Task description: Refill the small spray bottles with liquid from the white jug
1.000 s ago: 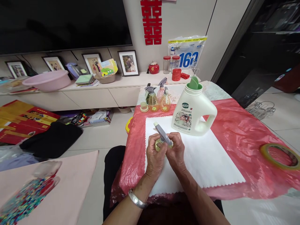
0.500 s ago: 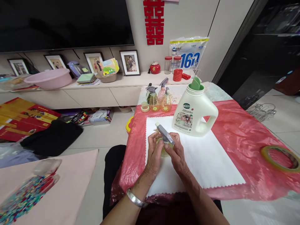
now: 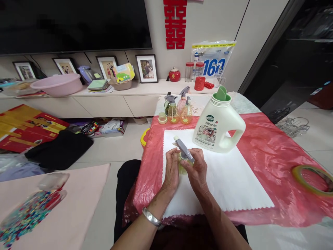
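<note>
Between my two hands is a small yellowish spray bottle [image 3: 182, 169] with a grey trigger head, over a white scallop-edged cloth [image 3: 229, 184]. My left hand [image 3: 171, 170] is wrapped round the bottle's left side. At the right, my right hand [image 3: 197, 170] has its fingers closed about the neck, just under the spray head. Much of the bottle is hidden by the fingers. Just beyond the hands, to the right, stands a large cream detergent jug [image 3: 218, 125] with a green cap [image 3: 221, 93] sitting tilted in its mouth.
Several spray bottles [image 3: 173, 113] stand at the table's far left, beside a small pale green cap [image 3: 162, 118]. Red plastic sheeting [image 3: 262, 139] covers the table. A tape roll [image 3: 313, 180] lies at the right. A pink board [image 3: 85, 201] with colourful small pieces is at the left.
My left thumb has moved off the neck to the bottle's left side. My right hand stays at the neck. The whole view has shifted slightly.
</note>
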Demonstrator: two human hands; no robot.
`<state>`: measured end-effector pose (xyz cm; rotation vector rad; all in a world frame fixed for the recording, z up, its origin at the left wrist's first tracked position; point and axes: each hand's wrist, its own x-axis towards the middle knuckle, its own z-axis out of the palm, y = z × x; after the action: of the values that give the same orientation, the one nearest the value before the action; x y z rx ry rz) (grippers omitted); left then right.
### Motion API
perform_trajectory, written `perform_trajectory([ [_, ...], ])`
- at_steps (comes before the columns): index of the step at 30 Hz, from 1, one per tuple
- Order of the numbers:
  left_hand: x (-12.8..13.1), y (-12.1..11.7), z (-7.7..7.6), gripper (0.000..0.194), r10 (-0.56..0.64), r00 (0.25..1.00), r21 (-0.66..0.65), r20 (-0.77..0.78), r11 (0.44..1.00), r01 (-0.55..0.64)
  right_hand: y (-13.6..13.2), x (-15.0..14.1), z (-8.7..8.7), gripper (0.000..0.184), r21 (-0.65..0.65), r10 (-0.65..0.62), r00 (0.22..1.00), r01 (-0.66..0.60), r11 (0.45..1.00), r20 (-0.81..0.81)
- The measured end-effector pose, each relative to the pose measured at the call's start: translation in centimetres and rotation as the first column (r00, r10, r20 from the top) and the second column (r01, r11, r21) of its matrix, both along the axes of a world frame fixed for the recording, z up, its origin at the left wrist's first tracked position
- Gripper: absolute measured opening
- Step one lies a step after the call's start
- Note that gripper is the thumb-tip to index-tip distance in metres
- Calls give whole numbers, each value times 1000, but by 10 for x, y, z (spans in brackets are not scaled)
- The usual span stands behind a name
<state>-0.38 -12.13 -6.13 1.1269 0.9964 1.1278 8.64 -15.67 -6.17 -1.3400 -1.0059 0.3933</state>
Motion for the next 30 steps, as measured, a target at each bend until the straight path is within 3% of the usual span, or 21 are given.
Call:
perform_trajectory([
  [5, -4, -2, -5, 48, -6, 1000, -8, -19, 1000, 6, -4, 3, -1, 31, -10, 23, 998, -22, 1000, 54],
  [11, -9, -4, -15, 51, -48, 998, -69, 45, 996, 51, -14, 10, -19, 72, -131, 104, 988, -89, 987, 110],
  [16, -10, -2, -17, 54, -94, 993, -24, 69, 995, 96, -17, 16, -27, 80, -207, 76, 994, -57, 977, 85],
  [23, -15, -3, -11, 52, -115, 992, -13, 47, 993, 116, -29, 35, -8, 86, -150, 148, 989, -150, 977, -23],
  [27, -15, -10, -6, 46, -114, 945, -204, 306, 962, 182, -37, 41, 13, 83, -66, 206, 975, -211, 975, -80],
  [30, -13, -18, 6, 44, -167, 835, -329, 524, 865, 379, -43, 43, 26, 81, -11, 238, 964, -241, 970, -117],
])
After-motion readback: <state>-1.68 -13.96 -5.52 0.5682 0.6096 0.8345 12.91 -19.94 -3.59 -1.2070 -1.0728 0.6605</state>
